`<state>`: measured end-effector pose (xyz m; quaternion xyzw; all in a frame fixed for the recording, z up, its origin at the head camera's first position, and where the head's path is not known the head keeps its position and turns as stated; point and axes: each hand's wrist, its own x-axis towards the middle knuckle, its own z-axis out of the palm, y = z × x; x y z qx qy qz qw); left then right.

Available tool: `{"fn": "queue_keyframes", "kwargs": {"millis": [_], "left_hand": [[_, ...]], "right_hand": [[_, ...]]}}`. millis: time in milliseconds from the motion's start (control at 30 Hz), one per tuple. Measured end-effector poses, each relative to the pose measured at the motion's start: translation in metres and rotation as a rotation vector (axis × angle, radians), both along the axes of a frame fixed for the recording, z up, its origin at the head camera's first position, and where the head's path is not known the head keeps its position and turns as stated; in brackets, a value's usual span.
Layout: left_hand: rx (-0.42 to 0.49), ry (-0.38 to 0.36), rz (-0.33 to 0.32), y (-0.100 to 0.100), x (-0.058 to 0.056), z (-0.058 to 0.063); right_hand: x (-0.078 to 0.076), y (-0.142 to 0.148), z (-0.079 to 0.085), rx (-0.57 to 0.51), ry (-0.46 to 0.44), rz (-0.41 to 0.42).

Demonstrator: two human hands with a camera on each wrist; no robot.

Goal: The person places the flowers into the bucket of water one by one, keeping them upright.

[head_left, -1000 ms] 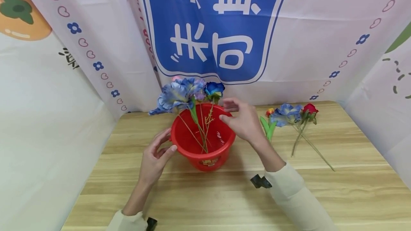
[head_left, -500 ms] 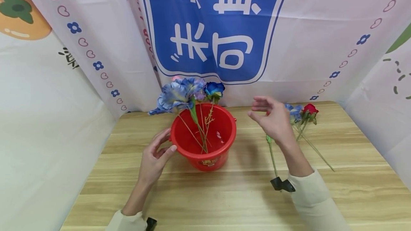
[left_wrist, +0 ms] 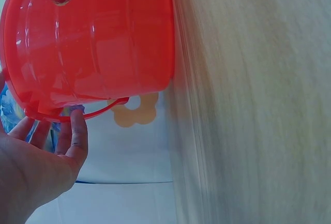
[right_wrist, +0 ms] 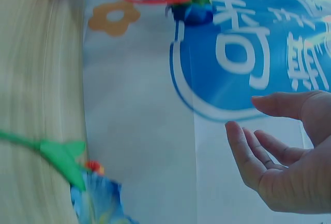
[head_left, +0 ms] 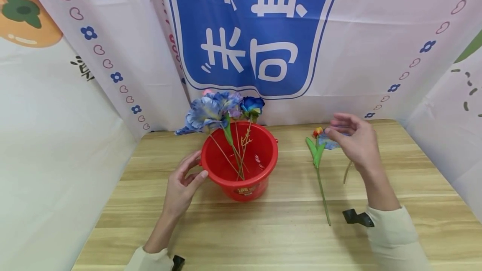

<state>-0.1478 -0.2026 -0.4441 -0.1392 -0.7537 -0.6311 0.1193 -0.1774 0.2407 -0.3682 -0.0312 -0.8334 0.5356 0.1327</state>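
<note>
A red bucket (head_left: 241, 189) stands upright on the table with several artificial flowers leaning in it, among them a large pale-blue flower (head_left: 206, 112) and a dark-blue rose (head_left: 252, 104). My left hand (head_left: 182, 185) holds the bucket's left side, its fingers and thumb curved about the rim and handle (left_wrist: 106, 109). To the right, my right hand (head_left: 355, 141) hovers with loosely bent fingers and nothing between them. It partly covers a blue flower (head_left: 328, 140) lying on the table. Beside that lies an orange-red tulip (head_left: 318, 132) with green leaves and a long stem.
The wooden table (head_left: 263, 237) meets a white printed cloth (head_left: 346, 74) hanging at the back, and similar cloth hangs at both sides. A bit of thin stem (head_left: 347, 172) shows below my right hand.
My right hand has moved right from beside the bucket to over the lying flowers, hiding the red rose and uncovering the tulip. My left hand and the bucket have stayed put.
</note>
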Motion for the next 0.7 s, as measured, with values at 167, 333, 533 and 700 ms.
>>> {"fn": "queue_keyframes", "kwargs": {"millis": [167,333,533,700], "left_hand": [[0.01,0.011,-0.001,0.0,-0.001,-0.001],[0.022,0.029,-0.008,0.001,-0.001,-0.001],[0.032,0.03,-0.01,0.0,-0.001,-0.002],[0.034,0.037,-0.017,-0.001,-0.001,-0.003]], "right_hand": [[0.001,0.026,-0.006,-0.022,-0.046,-0.032],[0.001,0.046,-0.014,-0.103,-0.065,-0.041],[-0.001,0.065,-0.022,-0.341,-0.05,0.009],[-0.003,0.078,-0.031,-0.435,-0.09,0.012]]}}
